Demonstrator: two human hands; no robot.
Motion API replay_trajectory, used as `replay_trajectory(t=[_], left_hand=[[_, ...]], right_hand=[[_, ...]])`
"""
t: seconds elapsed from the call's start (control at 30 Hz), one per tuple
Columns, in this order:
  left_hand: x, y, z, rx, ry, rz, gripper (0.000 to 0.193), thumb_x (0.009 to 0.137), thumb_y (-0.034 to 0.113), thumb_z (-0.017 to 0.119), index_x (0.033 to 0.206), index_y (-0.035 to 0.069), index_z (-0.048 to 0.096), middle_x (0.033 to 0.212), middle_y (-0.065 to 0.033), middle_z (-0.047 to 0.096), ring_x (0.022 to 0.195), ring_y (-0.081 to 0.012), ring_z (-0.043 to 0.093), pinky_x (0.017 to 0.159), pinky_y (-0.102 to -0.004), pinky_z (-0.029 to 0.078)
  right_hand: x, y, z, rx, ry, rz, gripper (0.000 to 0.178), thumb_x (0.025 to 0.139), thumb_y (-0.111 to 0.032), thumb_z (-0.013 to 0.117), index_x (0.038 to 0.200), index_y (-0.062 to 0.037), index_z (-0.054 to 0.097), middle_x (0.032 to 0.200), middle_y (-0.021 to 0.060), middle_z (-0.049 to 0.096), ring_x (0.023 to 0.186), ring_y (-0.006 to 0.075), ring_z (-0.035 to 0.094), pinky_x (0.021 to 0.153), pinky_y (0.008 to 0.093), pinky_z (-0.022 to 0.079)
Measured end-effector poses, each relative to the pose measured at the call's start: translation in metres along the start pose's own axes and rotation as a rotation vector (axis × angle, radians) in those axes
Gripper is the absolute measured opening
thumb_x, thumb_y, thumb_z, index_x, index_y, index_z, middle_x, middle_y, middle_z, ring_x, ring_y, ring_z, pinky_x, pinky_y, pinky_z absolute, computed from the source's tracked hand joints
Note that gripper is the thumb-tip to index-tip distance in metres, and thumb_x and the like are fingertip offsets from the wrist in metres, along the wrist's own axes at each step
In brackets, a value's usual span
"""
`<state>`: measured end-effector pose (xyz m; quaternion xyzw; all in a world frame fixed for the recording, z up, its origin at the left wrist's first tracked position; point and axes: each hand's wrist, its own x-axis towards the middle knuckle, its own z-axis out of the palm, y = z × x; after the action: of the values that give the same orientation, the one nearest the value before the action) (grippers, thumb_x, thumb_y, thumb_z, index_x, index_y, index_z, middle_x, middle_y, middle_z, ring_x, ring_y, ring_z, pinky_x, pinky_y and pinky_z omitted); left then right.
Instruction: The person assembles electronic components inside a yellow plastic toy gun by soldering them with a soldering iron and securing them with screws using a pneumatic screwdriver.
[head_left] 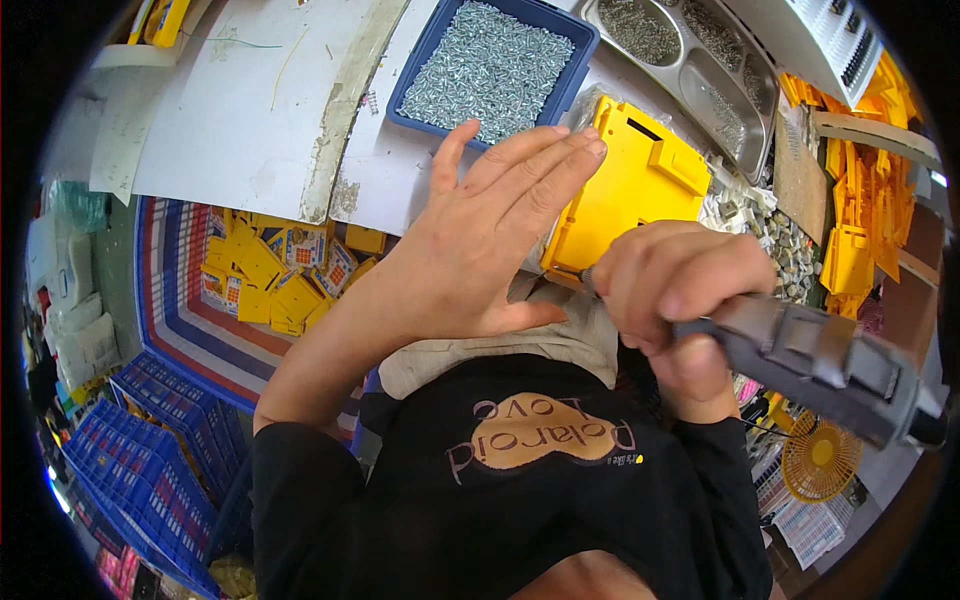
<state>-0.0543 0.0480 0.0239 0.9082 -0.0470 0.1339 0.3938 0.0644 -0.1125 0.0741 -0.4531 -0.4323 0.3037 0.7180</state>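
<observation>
A yellow plastic case [625, 190] stands tilted at the table's front edge. The fingertips of my left hand [490, 225] rest on its upper left side, fingers stretched out and thumb spread away. My right hand [685, 285] is wrapped round a grey and black electric screwdriver [815, 350], which lies sideways with its body out to the right. Its bit points left to the case's lower edge; whether it sits in a screw hole cannot be made out. Beyond the case is a blue bin [590, 50] full of small silvery screws [485, 75].
A metal compartment tray [690, 75] with small parts stands at the back right, near loose white pieces [750, 225]. Yellow plastic parts [850, 260] pile up at the right. A lined crate [190, 320] with yellow cases is at the left. A yellow fan [820, 455] is low right.
</observation>
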Motion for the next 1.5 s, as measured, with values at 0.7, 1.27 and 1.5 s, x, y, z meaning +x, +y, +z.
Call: replay_trajectory(t=[0.7,1.27,1.5], left_hand=[[0.036,0.021,0.045,0.326,-0.115,0.06,0.042,0.088,0.027,0.072,0.126,0.01,0.067,0.143,-0.0048,0.059,0.137,-0.0189,0.05,0.117,-0.053,0.014],[0.051,0.009,0.038,0.254,-0.149,0.079,0.043,0.088,0.024,0.071,0.127,0.011,0.065,0.137,-0.0058,0.062,0.129,-0.0237,0.054,0.113,-0.053,0.023],[0.102,-0.009,0.032,0.401,0.053,0.261,0.037,0.084,0.026,0.074,0.113,0.006,0.06,0.13,-0.0122,0.063,0.122,-0.028,0.058,0.109,-0.0516,0.037]], right_hand=[[-0.03,-0.013,-0.122,-0.134,0.318,-0.309,0.017,0.095,-0.007,0.055,0.111,-0.0037,0.052,0.063,0.0038,0.049,0.052,0.0131,0.046,0.05,0.0309,0.039],[-0.056,-0.032,-0.088,-0.207,0.339,-0.128,0.024,0.097,-0.03,0.06,0.099,-0.0079,0.051,0.057,-0.0001,0.046,0.048,0.0129,0.043,0.059,0.0331,0.043],[-0.011,-0.05,-0.089,-0.014,0.111,-0.297,0.029,0.097,-0.034,0.057,0.109,-0.0082,0.053,0.061,-0.0039,0.047,0.051,0.0111,0.042,0.056,0.0303,0.037]])
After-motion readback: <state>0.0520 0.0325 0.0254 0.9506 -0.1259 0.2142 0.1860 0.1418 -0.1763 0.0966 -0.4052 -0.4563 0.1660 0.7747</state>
